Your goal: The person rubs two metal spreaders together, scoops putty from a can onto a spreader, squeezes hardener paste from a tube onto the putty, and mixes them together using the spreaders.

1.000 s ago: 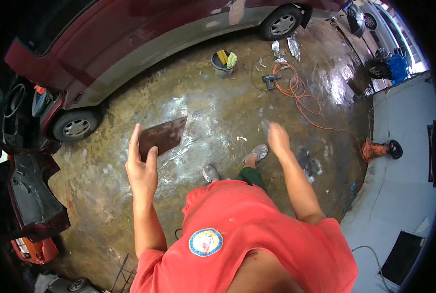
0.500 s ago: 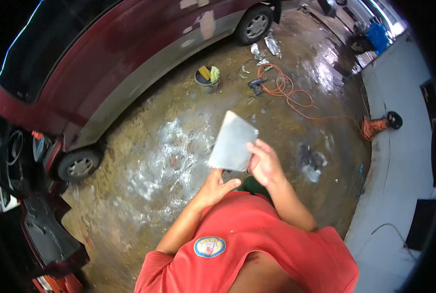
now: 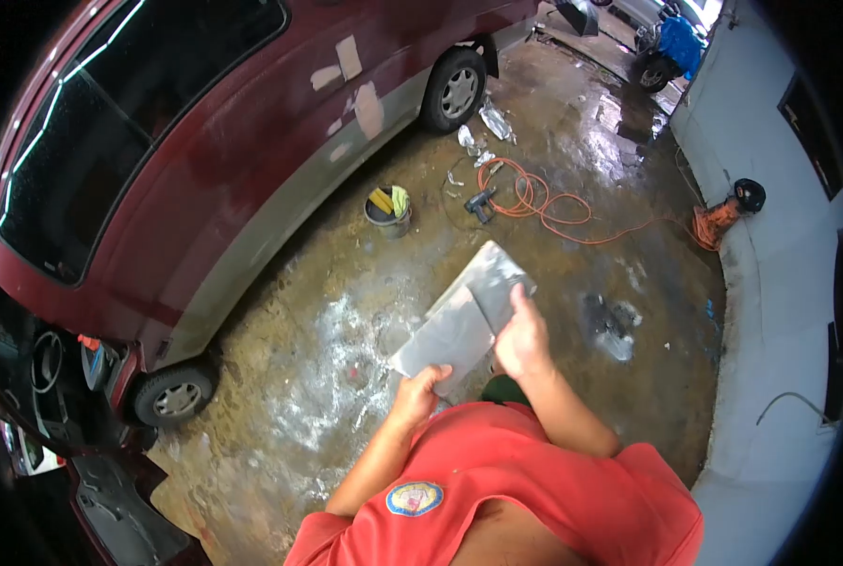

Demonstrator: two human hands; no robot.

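Observation:
Grey sandpaper [image 3: 448,338], dusted whitish along its edges, is held out flat in front of my body. A line runs across it where one part overlaps or folds against another; I cannot tell whether it is one sheet or two. My left hand [image 3: 415,394] grips the near left end, thumb on top. On the far right part, my right hand [image 3: 522,341] is closed with its thumb on the upper face. The fingers of both hands are mostly hidden beneath the sandpaper.
A maroon van [image 3: 223,141] with pale filler patches stands at the left. Ahead are a bucket [image 3: 390,224] holding yellow items, a dark power tool [image 3: 480,204] and a coiled orange hose [image 3: 534,193]. A pale wall [image 3: 756,123] runs along the right.
The sandpaper has opened out from a smaller piece into a longer shape. My left thumb now presses on its near end. The view has shifted, showing more of the van.

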